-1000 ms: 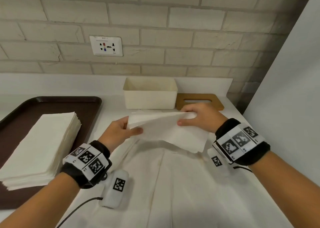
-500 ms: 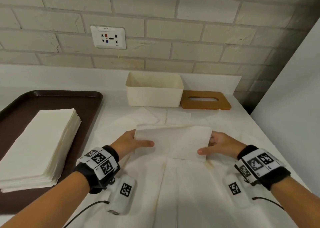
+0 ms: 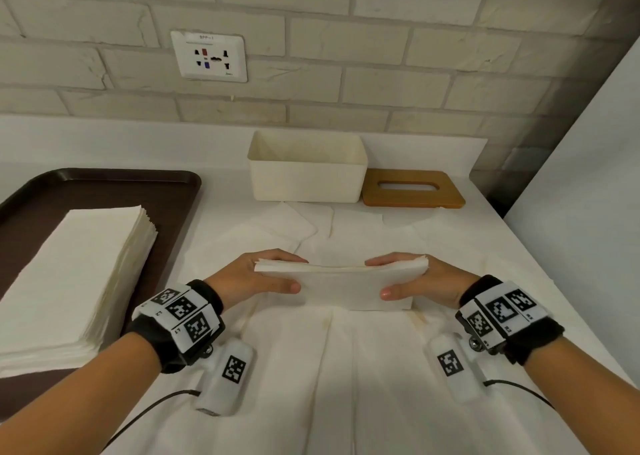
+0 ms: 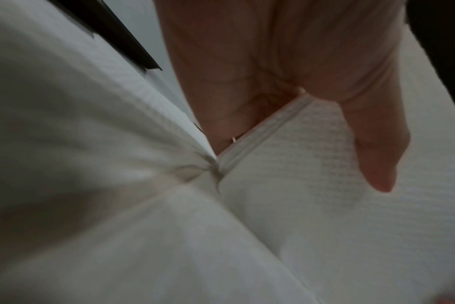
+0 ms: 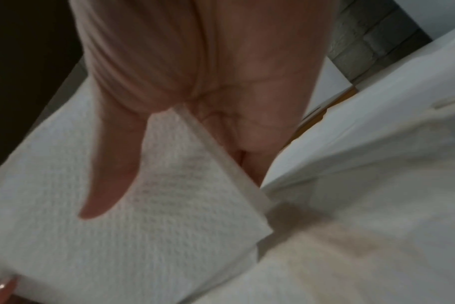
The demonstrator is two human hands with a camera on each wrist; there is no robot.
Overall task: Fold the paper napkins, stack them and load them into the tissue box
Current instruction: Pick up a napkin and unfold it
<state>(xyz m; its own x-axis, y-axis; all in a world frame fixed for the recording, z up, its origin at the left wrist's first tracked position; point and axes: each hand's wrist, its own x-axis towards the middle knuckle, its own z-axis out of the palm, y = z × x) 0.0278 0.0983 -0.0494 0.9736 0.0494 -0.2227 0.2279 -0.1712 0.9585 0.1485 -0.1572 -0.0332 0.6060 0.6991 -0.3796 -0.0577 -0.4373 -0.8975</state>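
A thin stack of folded white napkins stands on its long edge, tilted, on the paper-covered counter. My left hand pinches its left end, thumb in front and fingers behind. My right hand pinches the right end the same way. The left wrist view shows the stack's edge between thumb and palm; the right wrist view shows the napkin stack under the thumb. The open cream tissue box stands behind at the wall, with its wooden slotted lid lying to the right.
A dark brown tray at the left holds a tall pile of flat napkins. Unfolded napkins lie spread over the counter between me and the box. A white wall panel bounds the right side.
The folded napkin came down toward me from mid-air. Both hands shifted to its ends and tipped the stack up onto its long edge.
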